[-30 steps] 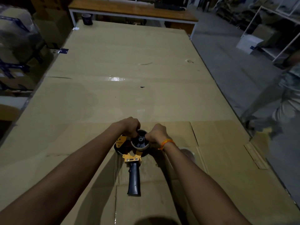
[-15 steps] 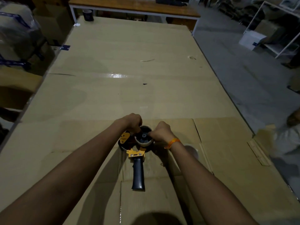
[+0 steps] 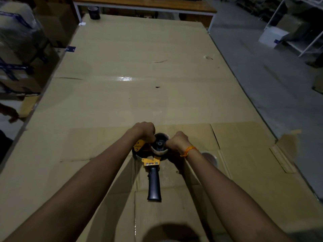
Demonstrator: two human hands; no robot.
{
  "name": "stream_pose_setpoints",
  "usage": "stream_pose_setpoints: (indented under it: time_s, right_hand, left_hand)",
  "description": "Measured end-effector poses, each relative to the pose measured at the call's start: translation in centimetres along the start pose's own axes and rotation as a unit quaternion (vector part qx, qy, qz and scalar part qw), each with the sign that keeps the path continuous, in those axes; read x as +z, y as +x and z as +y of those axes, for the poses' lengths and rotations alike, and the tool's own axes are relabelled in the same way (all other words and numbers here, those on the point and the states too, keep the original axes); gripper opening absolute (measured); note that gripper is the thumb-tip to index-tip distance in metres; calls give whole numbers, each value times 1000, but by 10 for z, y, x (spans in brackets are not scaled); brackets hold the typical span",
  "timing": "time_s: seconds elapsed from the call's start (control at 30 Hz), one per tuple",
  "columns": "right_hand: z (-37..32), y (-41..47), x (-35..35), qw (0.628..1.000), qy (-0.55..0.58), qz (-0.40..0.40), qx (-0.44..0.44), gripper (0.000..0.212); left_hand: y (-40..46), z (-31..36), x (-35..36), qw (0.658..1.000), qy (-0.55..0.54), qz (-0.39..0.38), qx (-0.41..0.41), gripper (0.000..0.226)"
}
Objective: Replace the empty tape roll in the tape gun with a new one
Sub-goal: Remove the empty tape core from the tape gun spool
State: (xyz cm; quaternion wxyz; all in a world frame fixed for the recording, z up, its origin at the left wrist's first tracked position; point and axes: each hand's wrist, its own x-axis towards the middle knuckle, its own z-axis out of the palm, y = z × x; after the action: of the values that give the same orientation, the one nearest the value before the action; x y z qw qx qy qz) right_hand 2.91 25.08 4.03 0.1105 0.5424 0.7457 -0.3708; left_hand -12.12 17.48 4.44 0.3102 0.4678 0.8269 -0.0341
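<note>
A yellow and black tape gun (image 3: 151,161) lies flat on the cardboard-covered table, its dark handle (image 3: 154,186) pointing toward me. A pale tape roll (image 3: 159,149) sits on the gun's hub, slightly raised above the frame. My left hand (image 3: 144,130) grips the roll's left edge and my right hand (image 3: 176,140), with an orange wristband, grips its right edge. Another tape roll (image 3: 209,157) lies on the table just right of my right forearm, partly hidden by it.
Flattened cardboard (image 3: 139,70) covers the long table. A dark cup (image 3: 94,13) stands at the far left corner. A wooden bench (image 3: 143,4) sits beyond. Wrapped boxes (image 3: 19,49) crowd the left side; white shelving (image 3: 297,32) stands at the right across the floor.
Both hands have stayed on the roll, shifting only slightly around it. A person who passed at the right has left the view. The camera drifted a little.
</note>
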Motion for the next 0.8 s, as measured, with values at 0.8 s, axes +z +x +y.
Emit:
stream_pose_setpoints:
  time_s: [0.8]
  right_hand:
    - [33,-26,-74,917,-107,56,-380,85]
  left_hand:
    - [-34,29,-2,956,-228,184,28,47]
